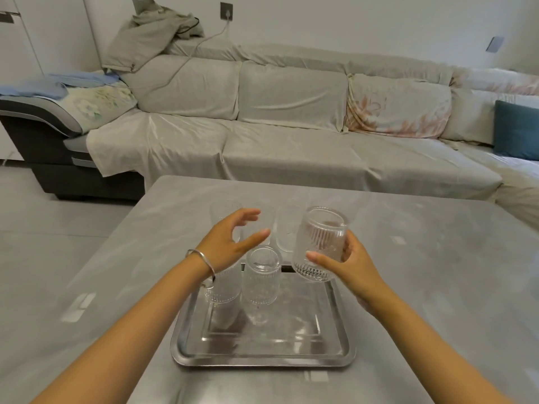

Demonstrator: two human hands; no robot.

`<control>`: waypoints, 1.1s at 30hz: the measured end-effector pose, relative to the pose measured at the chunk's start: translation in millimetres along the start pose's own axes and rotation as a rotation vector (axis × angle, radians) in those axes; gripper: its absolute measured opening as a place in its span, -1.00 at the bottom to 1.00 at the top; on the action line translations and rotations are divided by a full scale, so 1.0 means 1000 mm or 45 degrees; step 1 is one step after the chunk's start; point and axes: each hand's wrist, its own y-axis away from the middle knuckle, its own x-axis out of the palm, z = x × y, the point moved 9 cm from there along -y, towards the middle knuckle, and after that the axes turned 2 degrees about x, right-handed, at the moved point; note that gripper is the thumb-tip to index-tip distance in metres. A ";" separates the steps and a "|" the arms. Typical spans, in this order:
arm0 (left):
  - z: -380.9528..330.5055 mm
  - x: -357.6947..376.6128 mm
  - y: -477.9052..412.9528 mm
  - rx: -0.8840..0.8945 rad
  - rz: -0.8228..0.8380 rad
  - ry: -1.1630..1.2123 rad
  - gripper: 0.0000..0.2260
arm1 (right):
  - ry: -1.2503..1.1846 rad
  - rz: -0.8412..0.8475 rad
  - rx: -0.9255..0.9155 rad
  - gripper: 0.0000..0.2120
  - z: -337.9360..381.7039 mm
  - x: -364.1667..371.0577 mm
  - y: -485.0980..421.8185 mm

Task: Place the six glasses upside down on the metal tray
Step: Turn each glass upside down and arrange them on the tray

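A shiny metal tray point(335, 342) lies on the grey table in front of me. Two ribbed clear glasses stand upside down on its far left part: one point(261, 277) in the middle, another point(223, 290) partly hidden under my left wrist. My right hand point(350, 266) grips a third ribbed glass point(320, 243), held tilted above the tray's far right corner. My left hand point(233, 239) hovers open above the tray's far edge, fingers spread, holding nothing. Behind the tray, upright glasses stand on the table: one at the left point(226, 211), one point(287, 228) beside the held glass.
The grey table point(437, 272) stretches wide to both sides of the tray. Behind it runs a long sofa point(291, 141) under a beige cover, with a dark blue cushion point(516, 129) at the right.
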 end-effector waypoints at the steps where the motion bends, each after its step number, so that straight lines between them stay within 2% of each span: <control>1: 0.014 0.002 0.003 -0.041 0.035 -0.094 -0.38 | -0.001 -0.023 0.007 -0.29 -0.007 -0.005 -0.002; 5: 0.054 0.011 0.011 -0.114 0.151 -0.323 -0.29 | -0.019 -0.064 0.040 -0.29 -0.040 -0.012 -0.007; 14: 0.059 0.022 0.007 0.019 0.261 -0.862 -0.19 | 0.053 -0.041 0.093 -0.28 -0.091 0.004 -0.009; 33: 0.058 0.030 0.002 0.039 0.170 -0.948 -0.20 | 0.014 -0.014 0.128 -0.26 -0.107 0.021 -0.007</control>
